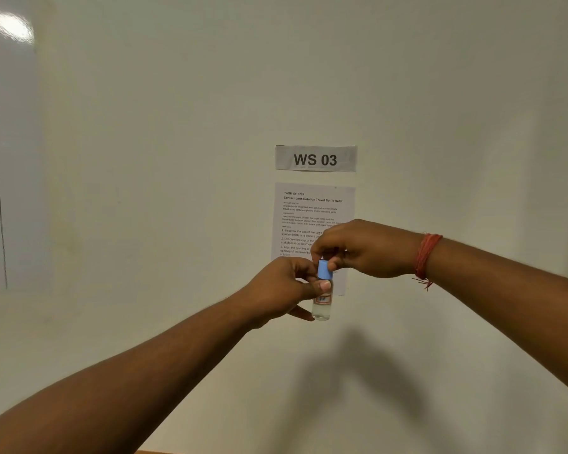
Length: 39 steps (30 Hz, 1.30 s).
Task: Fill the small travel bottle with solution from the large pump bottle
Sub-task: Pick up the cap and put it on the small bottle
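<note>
A small clear travel bottle [322,306] with a label and clear liquid inside is held upright in the air in front of a white wall. My left hand [282,290] grips its body, thumb across the front. My right hand [361,249] comes in from the right and pinches the bottle's blue cap [324,269] between thumb and fingers. The cap sits on the bottle's neck. The large pump bottle is out of view.
A white wall [177,158] fills the view. Taped to it are a "WS 03" sign [315,158] and a printed task sheet [312,217] behind my hands. A red thread band [425,255] circles my right wrist. A sliver of wooden edge [151,451] shows at the bottom.
</note>
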Available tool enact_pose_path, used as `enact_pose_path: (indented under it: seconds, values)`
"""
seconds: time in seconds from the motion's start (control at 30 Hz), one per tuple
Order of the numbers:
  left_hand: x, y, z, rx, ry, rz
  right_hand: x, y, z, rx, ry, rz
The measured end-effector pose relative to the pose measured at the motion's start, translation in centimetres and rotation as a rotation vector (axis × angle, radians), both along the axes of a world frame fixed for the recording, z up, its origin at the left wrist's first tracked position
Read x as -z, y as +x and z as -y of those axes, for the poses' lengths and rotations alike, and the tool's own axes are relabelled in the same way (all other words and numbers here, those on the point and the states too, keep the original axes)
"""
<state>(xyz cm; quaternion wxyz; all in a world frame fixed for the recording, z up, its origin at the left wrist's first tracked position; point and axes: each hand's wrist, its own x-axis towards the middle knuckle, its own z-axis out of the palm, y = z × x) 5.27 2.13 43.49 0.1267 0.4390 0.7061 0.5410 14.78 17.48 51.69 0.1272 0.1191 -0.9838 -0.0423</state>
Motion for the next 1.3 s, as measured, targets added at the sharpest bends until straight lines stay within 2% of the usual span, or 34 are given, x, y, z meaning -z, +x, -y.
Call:
enact_pose_path:
  seconds: [0.57,0.87,1.03,1.3]
  values:
    - [0.9,0.2,-1.2,-0.072,0.019,-0.098,1.6,0.1,-0.7,0.002,-0.019,-0.112]
    - [3.0,0.1,-1.1,-0.076,0.010,-0.072,4.9,-0.2,-1.4,-0.024,-0.131,-0.171]
    - [6.8,0.3,-1.0,-0.099,-0.002,-0.044,9.8,-0.1,-2.1,-0.003,-0.289,-0.185]
    - [17.5,1.2,-0.2,-0.163,-0.117,0.012,23.2,0.6,-1.3,0.025,-0.632,-0.152]
